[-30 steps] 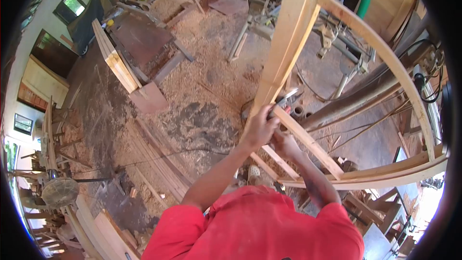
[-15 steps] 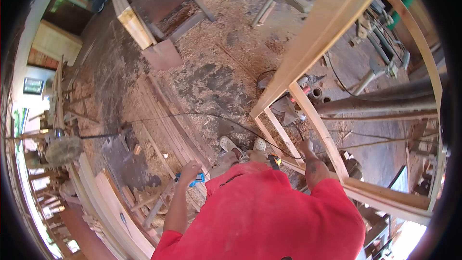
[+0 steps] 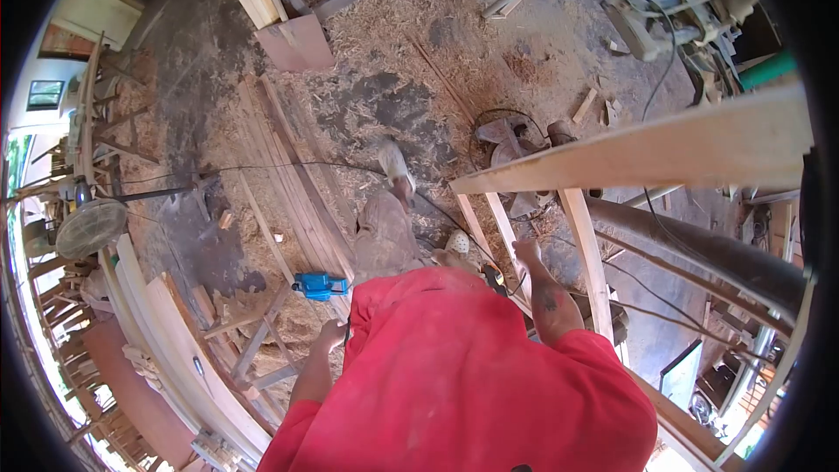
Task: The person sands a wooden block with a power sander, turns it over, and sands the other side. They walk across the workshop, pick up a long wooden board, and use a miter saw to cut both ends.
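Observation:
My left hand [image 3: 330,334] hangs beside my hip, close to the red shirt [image 3: 472,358]; its fingers are small and partly turned out of sight. Just past it, a blue tool or case [image 3: 320,286] lies near the long boards. To the right, my right hand [image 3: 528,253] reaches forward with its fingers loosely extended. It overlaps the slats of a wooden frame [image 3: 587,258] in this view, and nothing shows in it. A yellow and black tape measure [image 3: 495,278] sits at my waist.
Long boards [image 3: 293,175] lie along the shavings-strewn floor. A black cord [image 3: 336,164] crosses by my feet. The frame's wide plank [image 3: 647,144] spans the right side. A dark pipe [image 3: 690,240] lies beyond, and a round fan [image 3: 90,229] stands at left.
My left hand has drawn back from beside the blue item. One foot has stepped forward. The view has shifted, and the frame's wide plank now runs nearly level across the right side.

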`<control>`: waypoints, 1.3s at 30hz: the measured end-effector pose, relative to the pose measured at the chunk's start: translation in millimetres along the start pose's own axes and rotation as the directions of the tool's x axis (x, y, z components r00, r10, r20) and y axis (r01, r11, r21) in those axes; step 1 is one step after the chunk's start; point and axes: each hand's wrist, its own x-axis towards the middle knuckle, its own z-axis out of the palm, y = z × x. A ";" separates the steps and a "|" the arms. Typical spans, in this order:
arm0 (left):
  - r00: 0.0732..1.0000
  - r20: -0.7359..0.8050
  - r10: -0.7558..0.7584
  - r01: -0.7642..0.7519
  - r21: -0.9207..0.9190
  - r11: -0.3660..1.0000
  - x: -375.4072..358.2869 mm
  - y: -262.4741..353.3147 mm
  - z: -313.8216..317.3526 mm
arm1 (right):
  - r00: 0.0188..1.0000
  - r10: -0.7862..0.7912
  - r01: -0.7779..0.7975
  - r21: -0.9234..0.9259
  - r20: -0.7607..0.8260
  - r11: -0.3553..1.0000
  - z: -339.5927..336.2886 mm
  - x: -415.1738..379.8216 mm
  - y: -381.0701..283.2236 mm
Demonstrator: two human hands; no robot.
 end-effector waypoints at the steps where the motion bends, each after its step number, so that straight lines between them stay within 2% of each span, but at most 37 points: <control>1: 0.998 0.035 0.052 -0.053 0.025 0.998 18.6 7.0 -8.2 | 1.000 0.005 -0.005 -0.007 0.010 1.000 0.8 4.3 0.9; 2: 0.992 0.068 0.105 -0.108 0.049 0.993 37.3 14.6 -17.5 | 0.973 0.224 -0.231 0.315 0.060 0.921 3.0 9.2 -0.7; 3: 0.988 0.038 0.147 -0.149 0.046 0.988 74.1 16.8 -23.2 | 0.898 0.406 -0.423 0.585 0.168 0.693 1.8 16.5 -2.4; 4: 0.981 0.007 0.192 -0.192 0.045 0.980 108.4 22.9 -32.2 | 0.896 0.413 -0.426 0.582 0.164 0.692 -16.6 16.5 -6.9; 5: 0.984 0.056 0.172 -0.180 0.214 0.960 125.4 56.4 -63.3 | 0.972 0.199 -0.230 0.308 0.128 0.923 -48.5 9.2 -13.4; 6: 0.975 -0.004 0.221 -0.218 0.143 0.965 139.3 81.5 -89.6 | 0.986 -0.024 0.024 0.000 0.166 1.000 -77.8 4.4 -20.3; 8: 0.967 -0.053 0.248 -0.244 0.082 0.966 176.4 135.3 -148.1 | 0.988 -0.030 0.075 -0.290 0.154 0.954 -104.7 -0.5 -37.4; 10: 0.938 -0.105 0.329 -0.297 0.241 0.924 213.4 199.9 -210.6 | 0.980 0.065 -0.084 -0.095 -0.188 0.992 -44.8 2.1 -12.2; 11: 0.927 -0.141 0.348 -0.310 0.238 0.921 236.1 228.8 -237.1 | 0.977 0.193 -0.186 0.077 -0.091 0.980 -62.7 1.1 -24.4; 12: 0.918 -0.094 0.385 -0.342 0.303 0.890 245.7 266.0 -271.3 | 0.951 0.307 -0.308 0.208 0.037 0.929 -90.3 -0.4 -46.4; 13: 0.886 0.000 0.464 -0.428 0.385 0.818 221.1 330.6 -322.3 | 0.923 0.369 -0.385 0.296 0.111 0.874 -112.3 5.8 -63.6; 14: 0.769 -0.258 0.585 -0.478 0.375 0.794 187.9 384.4 -358.2 | 0.903 0.404 -0.429 0.350 0.147 0.833 -129.6 12.0 -77.0; 15: 0.519 -0.349 0.781 -0.491 0.626 0.606 255.7 394.4 -363.3 | 0.883 0.435 -0.468 0.398 0.176 0.789 -149.1 16.8 -93.5; 16: 0.646 -0.220 0.731 -0.462 0.650 0.604 200.5 462.5 -413.8 | 0.873 0.446 -0.486 0.429 0.198 0.761 -168.3 21.2 -110.5; 18: 0.249 -0.294 0.923 -0.578 0.719 0.385 206.7 533.7 -449.4 | 0.852 0.475 -0.518 0.482 0.220 0.707 -196.8 29.6 -137.8; 19: 0.224 -0.274 0.935 -0.593 0.723 0.354 205.1 564.7 -462.8 | 0.846 0.487 -0.524 0.504 0.217 0.686 -208.7 34.2 -147.4; 21: 0.086 -0.233 0.969 -0.560 0.793 0.240 199.9 631.9 -488.7 | 0.832 0.512 -0.535 0.555 0.213 0.637 -236.3 44.1 -167.0; 22: 0.057 -0.206 0.977 -0.569 0.797 0.201 197.5 660.7 -496.2 | 0.822 0.527 -0.542 0.581 0.215 0.608 -251.4 50.1 -177.3; 24: 0.153 -0.190 0.970 -0.709 0.662 0.241 193.2 709.2 -502.1 | 0.794 0.567 -0.557 0.638 0.220 0.532 -292.5 68.7 -195.6; 25: 0.126 -0.144 0.982 -0.721 0.666 0.190 197.7 733.1 -502.4 | 0.777 0.593 -0.555 0.676 0.213 0.485 -331.6 84.6 -209.4; 26: 0.268 0.095 0.959 -0.791 0.589 0.163 202.6 758.8 -503.2 | 0.754 0.628 -0.540 0.724 0.191 0.429 -377.3 101.4 -220.7; 27: 0.369 0.341 0.865 -0.844 0.512 0.159 206.5 788.0 -504.2 | 0.725 0.667 -0.513 0.781 0.173 0.355 -435.5 120.6 -233.9; 28: 0.330 0.386 0.862 -0.855 0.508 0.100 202.9 818.0 -505.3 | 0.706 0.683 -0.294 0.800 -0.188 0.523 -427.3 151.0 -205.6; 29: 0.314 0.532 0.787 -0.928 0.345 0.137 191.3 847.9 -506.0 | 0.559 0.626 0.055 0.777 -0.544 0.627 -509.0 182.8 -222.4; 30: 0.275 0.674 0.686 -0.961 0.189 0.200 179.3 876.3 -502.7 | 0.598 0.761 -0.152 0.896 -0.252 0.417 -618.0 201.4 -242.5; 31: 0.239 0.722 0.650 -0.971 0.191 0.146 166.3 905.7 -495.0 | 0.542 0.671 -0.191 0.703 -0.507 0.685 -646.1 235.4 -230.3; 32: 0.317 0.617 0.720 -0.827 -0.192 0.529 151.5 936.7 -485.9 | 0.526 0.613 -0.206 0.611 -0.590 0.764 -682.0 270.4 -220.7; 33: 0.468 0.530 0.707 -0.431 -0.562 0.706 140.2 964.6 -478.0 | 0.529 0.530 -0.215 0.500 -0.663 0.839 -715.4 300.5 -212.1; 34: 0.455 0.538 0.710 -0.457 -0.543 0.704 137.2 997.2 -470.3 | 0.500 0.548 -0.218 0.516 -0.670 0.829 -743.9 330.4 -203.4; 36: 0.356 0.330 0.874 -0.595 -0.641 0.484 135.6 1053.3 -457.1 | 0.696 0.420 -0.295 0.302 -0.583 0.907 -797.9 386.7 -191.0; 37: 0.314 0.212 0.925 -0.801 -0.464 0.378 108.6 1070.2 -465.9 | 0.746 0.382 -0.087 0.488 -0.546 0.868 -827.1 397.8 -189.7; 38: 0.235 0.095 0.967 -0.936 -0.248 0.252 79.9 1085.3 -472.2 | 0.738 0.369 -0.074 0.476 -0.565 0.877 -847.1 414.4 -178.3; 39: -0.040 -0.043 0.998 -0.998 0.043 -0.038 74.3 1095.7 -474.7 | 0.732 0.342 -0.078 0.427 -0.589 0.901 -859.4 431.6 -170.5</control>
